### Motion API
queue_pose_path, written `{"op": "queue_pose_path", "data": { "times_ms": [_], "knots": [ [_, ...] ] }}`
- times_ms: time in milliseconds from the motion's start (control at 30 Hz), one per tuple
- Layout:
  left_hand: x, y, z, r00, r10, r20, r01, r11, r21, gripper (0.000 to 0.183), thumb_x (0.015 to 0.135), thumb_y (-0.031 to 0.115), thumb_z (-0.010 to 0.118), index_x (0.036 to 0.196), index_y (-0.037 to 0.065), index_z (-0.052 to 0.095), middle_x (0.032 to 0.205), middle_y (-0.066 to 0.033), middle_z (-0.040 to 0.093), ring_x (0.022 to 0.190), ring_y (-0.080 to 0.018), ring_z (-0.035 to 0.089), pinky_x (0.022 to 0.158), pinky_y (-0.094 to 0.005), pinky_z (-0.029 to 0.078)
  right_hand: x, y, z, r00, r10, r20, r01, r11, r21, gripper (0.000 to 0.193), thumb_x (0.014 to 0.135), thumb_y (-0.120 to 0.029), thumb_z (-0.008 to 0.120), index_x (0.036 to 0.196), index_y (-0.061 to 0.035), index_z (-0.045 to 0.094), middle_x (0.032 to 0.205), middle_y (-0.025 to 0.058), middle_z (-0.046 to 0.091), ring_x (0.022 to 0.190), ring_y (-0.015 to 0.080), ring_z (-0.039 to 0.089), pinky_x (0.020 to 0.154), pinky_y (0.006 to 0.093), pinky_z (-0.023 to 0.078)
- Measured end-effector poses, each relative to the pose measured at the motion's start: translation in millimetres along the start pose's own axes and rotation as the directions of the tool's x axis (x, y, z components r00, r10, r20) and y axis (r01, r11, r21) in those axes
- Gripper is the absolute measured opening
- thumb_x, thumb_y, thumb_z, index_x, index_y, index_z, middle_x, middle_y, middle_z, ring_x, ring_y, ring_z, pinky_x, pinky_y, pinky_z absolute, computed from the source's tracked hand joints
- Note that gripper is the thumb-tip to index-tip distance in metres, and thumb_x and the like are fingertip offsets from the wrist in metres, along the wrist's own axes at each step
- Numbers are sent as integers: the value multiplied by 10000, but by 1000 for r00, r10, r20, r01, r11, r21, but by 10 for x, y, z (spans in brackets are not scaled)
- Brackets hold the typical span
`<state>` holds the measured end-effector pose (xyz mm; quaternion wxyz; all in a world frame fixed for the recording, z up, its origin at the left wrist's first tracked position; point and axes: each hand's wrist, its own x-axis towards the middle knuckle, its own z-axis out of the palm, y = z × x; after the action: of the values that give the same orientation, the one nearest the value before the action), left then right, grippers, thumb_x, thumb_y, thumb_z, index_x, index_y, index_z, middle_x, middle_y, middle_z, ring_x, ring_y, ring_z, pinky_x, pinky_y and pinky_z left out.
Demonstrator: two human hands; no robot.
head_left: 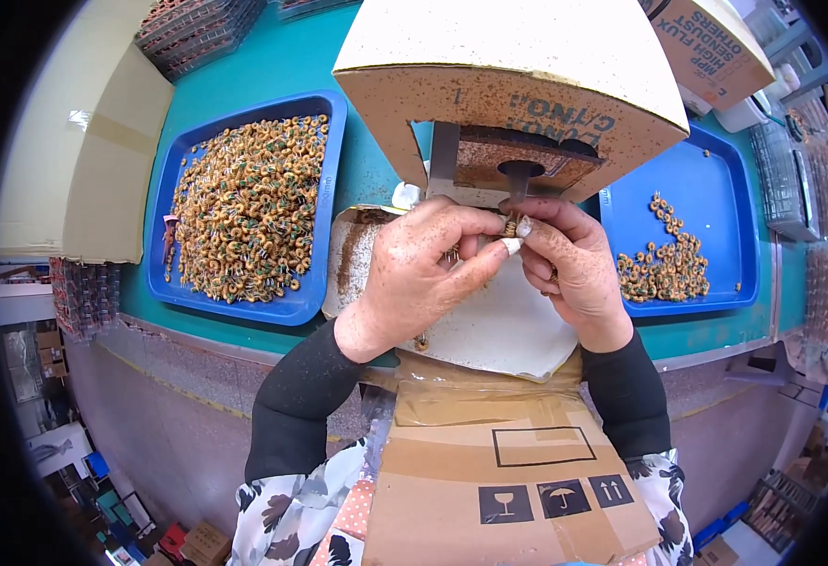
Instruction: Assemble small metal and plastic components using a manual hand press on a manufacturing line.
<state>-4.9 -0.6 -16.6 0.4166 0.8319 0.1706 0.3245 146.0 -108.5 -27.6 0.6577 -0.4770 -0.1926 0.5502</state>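
Between the thumb and fingertips of my left hand (419, 274) and my right hand (574, 259), a small wire-wound ring coil (509, 228) is pinched. Both hands meet just under a dark metal spindle (520, 177) that sticks out of a cardboard-hooded machine (518, 104). Whether the coil touches the spindle's tip is hidden by my fingers. More coils seem tucked in the curled fingers of both hands, only partly visible. White tape wraps my left thumb tip. Brown dust covers both hands. Below them lies a white board (518, 330), with one loose coil (421, 341) near my left wrist.
At left, a blue tray (331, 208) holds a large heap of ring coils (249, 212). Another blue tray (730, 208) at right carries a smaller pile (669, 269). A flattened carton (499, 453) covers my lap. Tall cardboard (103, 141) stands at far left.
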Motion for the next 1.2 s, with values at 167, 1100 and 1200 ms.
{"op": "queue_pose_path", "data": {
  "times_ms": [167,1100,1200],
  "knots": [
    [13,-5,4,993,116,-20,-115,992,55,144,774,51,704,909,31,660,677,-56,558,541,-155,544,496,-277,449,-1,-20,-9,999,42,24,-43,998,35,226,909,-66,562,1125,-4,587,720,-15,526,479,18,341,384,160,235],
    [120,82,0,994,102,-46,-102,995,2,85,784,38,684,856,14,646,705,-73,591,567,-164,547,501,-285,435,27,-48,29,1000,15,12,-16,983,182,147,882,-95,622,1005,-39,564,761,6,557,508,25,364,400,163,256],
    [83,92,7,989,133,-62,-132,991,15,86,780,35,687,855,16,649,681,-68,575,549,-160,535,489,-282,426,32,-80,-5,997,48,53,-56,988,145,147,880,-92,625,1003,-37,568,760,7,557,505,23,360,397,165,251]
  ]
}}
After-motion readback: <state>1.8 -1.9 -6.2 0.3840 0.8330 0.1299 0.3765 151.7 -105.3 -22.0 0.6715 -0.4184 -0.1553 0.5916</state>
